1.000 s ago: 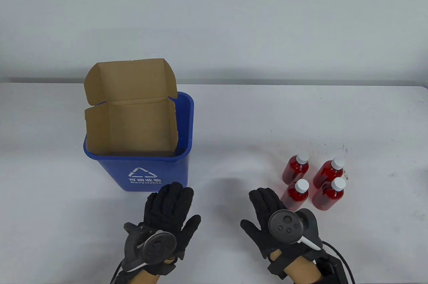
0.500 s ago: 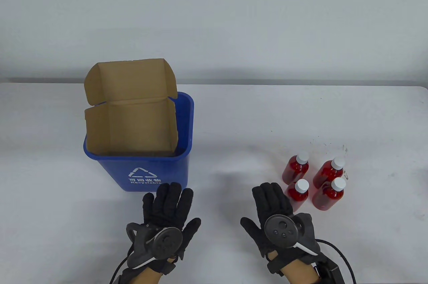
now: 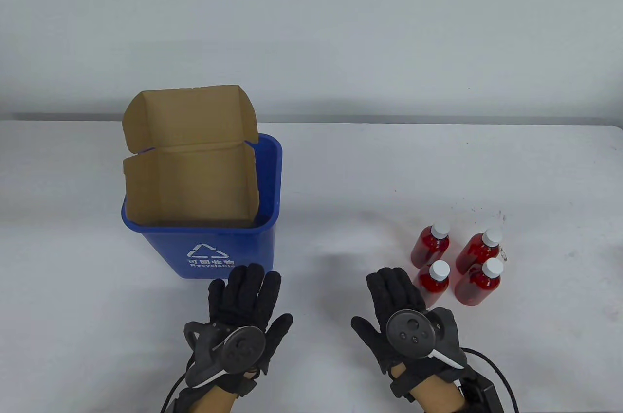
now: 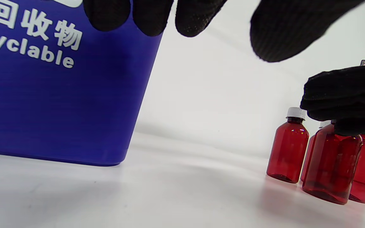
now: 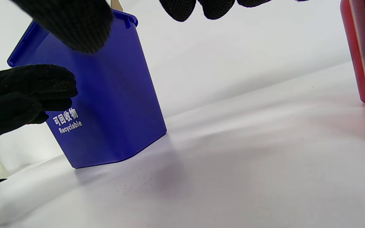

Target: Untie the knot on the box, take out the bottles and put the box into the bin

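- The open brown cardboard box (image 3: 190, 174) stands on end inside the blue plastic recycling bin (image 3: 214, 250), straight ahead of the left hand (image 3: 243, 308), its lid flap rising above the rim.
- It looks light and fairly stiff, yet its thin walls would likely buckle under a hard squeeze; the upper side edges seem the best hold.
- Four small red bottles with white caps (image 3: 457, 262) stand upright on the white bench (image 3: 340, 189), just ahead and to the right of the right hand (image 3: 396, 308); smooth plastic, probably slippery, best taken round the body.
- Both hands hover low over the bench, palms down, fingers straight and together, holding nothing.
- The task appears finished.
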The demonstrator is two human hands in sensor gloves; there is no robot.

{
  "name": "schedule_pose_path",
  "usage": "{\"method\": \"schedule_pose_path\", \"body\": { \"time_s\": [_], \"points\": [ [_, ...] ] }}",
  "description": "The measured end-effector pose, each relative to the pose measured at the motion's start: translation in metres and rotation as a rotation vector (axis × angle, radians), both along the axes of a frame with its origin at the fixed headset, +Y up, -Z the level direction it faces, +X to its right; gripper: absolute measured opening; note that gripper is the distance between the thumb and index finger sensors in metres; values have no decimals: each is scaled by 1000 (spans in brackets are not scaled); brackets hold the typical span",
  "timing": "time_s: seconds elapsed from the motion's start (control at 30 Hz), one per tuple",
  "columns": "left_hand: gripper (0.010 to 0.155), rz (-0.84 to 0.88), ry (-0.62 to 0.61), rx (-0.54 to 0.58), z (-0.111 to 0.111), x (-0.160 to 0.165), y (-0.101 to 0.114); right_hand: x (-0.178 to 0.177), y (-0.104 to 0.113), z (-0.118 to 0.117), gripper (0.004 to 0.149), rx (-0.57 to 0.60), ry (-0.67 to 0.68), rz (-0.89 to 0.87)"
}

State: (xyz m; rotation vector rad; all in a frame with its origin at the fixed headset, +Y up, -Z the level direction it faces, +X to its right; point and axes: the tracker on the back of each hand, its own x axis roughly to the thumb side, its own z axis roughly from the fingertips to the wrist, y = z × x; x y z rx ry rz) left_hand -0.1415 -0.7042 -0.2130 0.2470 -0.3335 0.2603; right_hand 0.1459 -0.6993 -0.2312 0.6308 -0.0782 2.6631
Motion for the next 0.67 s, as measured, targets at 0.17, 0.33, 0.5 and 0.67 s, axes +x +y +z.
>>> {"method": "schedule_pose_path", "body": {
  "time_s": [0.17,0.33,0.5,0.67],
  "points": [
    [83,5,-12,-7,-3,6,1,1,-1,-1,81,-5,4,-2],
    [82,4,-13,-16,-4,5,1,3,-1,-2,80,-10,-3,-8],
    [82,17,-14,-7,-1,4,2,2,-2,-2,80,-12,1,-2],
    [81,12,-14,-34,0,4,0,0,-3,-2,80,-31,12,0]
  ]
}}
